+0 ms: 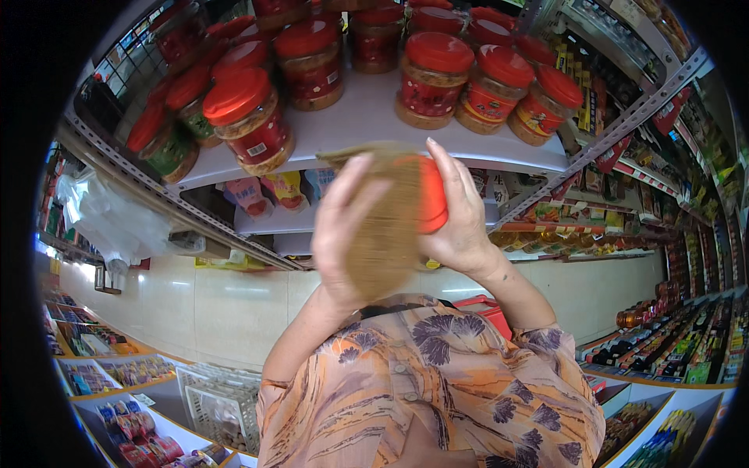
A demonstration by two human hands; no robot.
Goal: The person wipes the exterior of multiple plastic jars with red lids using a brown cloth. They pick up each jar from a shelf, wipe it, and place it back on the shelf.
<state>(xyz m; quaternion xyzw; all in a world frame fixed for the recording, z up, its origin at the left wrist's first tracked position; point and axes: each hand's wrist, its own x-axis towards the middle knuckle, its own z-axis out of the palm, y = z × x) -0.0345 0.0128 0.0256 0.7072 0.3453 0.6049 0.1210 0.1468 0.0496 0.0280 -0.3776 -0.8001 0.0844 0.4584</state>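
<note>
Right in front of my chest, my right hand (465, 216) grips a jar by its red lid (432, 193). A brown cloth (383, 234), blurred by motion, hides most of that jar's body. My left hand (339, 228), also blurred, holds the cloth against the jar. Beyond my hands, a white metal shelf (351, 117) carries several clear plastic jars with red lids. A jar with a dark red label and a barcode (251, 123) stands at the front left of the shelf. Another red-labelled jar (433, 82) is at the front right.
Colourful pouches (287, 190) sit on the lower shelf. Perforated metal uprights (614, 128) edge the rack. Clear plastic bags (111, 210) hang at left. A red plastic basket (488, 310) is partly hidden by my body. Behind me are a white crate (219, 403) and bins of packaged goods (140, 433).
</note>
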